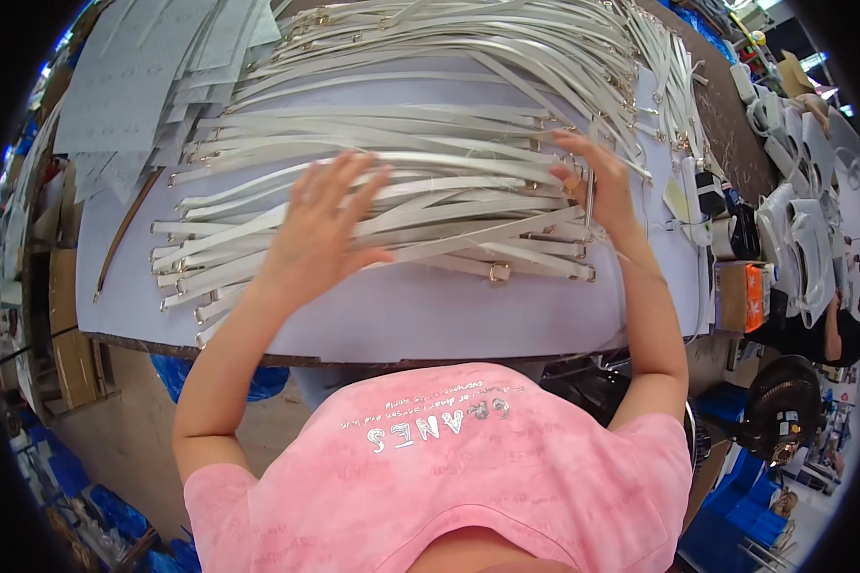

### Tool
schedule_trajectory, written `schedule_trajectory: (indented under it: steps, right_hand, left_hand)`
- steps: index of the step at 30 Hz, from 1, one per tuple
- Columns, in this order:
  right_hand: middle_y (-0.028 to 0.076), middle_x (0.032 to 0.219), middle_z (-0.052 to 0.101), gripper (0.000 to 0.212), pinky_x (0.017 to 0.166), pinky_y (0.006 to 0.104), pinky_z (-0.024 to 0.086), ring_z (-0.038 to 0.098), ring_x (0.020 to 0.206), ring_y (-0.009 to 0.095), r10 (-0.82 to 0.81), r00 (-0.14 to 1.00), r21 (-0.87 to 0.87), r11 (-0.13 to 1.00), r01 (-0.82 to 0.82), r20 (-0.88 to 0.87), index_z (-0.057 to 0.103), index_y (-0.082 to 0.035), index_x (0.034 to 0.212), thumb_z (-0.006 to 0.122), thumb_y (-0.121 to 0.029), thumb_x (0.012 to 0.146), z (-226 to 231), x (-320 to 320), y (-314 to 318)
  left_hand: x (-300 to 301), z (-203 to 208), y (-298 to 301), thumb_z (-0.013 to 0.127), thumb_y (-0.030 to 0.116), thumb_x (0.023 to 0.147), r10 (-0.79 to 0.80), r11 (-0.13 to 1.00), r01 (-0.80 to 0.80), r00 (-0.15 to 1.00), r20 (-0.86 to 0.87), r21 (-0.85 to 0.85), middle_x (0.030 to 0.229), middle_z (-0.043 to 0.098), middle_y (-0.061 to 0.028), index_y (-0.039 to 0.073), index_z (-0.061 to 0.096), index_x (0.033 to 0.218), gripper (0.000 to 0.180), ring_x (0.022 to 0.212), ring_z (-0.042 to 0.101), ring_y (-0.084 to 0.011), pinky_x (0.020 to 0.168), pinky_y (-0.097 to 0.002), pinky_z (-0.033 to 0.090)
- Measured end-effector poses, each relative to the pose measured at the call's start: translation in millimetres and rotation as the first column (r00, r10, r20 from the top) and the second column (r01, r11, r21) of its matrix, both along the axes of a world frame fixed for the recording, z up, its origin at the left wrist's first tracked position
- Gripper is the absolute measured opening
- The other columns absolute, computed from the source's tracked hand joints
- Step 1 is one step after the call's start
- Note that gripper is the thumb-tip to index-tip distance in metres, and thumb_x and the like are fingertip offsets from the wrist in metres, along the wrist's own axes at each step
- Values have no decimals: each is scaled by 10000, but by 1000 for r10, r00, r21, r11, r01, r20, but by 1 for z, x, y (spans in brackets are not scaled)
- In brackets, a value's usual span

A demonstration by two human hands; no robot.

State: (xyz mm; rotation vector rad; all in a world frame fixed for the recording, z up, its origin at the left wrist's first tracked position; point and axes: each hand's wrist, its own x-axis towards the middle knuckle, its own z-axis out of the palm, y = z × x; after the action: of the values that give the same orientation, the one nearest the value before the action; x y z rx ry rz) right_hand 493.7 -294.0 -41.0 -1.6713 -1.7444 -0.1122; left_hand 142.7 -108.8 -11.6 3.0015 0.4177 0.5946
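Note:
Many white straps (449,253) with small gold-coloured metal fittings at their ends lie side by side across the table, some crossing. My left hand (320,224) rests flat over the middle-left of these straps, fingers spread and thumb pointing right. Near the straps' right ends is my right hand (602,181), its fingers curled. A slim, shiny metal tool (590,201) sticks out of it toward me; its exact kind is not clear. A small reddish spot shows by the fingers, too small to name.
More white straps (430,38) are heaped at the far side. Grey-white sheets (129,72) are stacked at far left, with a thin brown strip (124,239) below them. An orange box (753,296) and white bags (803,229) stand right of the table (430,320); a black fan (784,406) is lower right.

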Motion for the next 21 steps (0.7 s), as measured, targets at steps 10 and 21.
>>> schedule_trajectory:
  steps: [10,21]
  right_hand:
    - [192,1340,609,383,1108,423,377,469,1370,351,115,940,-65,988,-143,-320,558,-39,1180,708,-13,829,-20,1,15]
    - [236,1189,669,836,1104,502,368,626,1157,351,123,661,-167,919,-358,-740,519,-12,1303,353,-738,922,68,75,8]
  left_hand:
    - [124,-57,101,677,205,923,65,926,-19,992,109,-377,1087,601,-129,44,650,1077,224,979,608,-288,850,-373,504]
    - [63,-20,53,704,247,888,114,720,-127,991,-64,-682,914,647,-116,60,695,893,188,870,609,-301,752,-401,487]
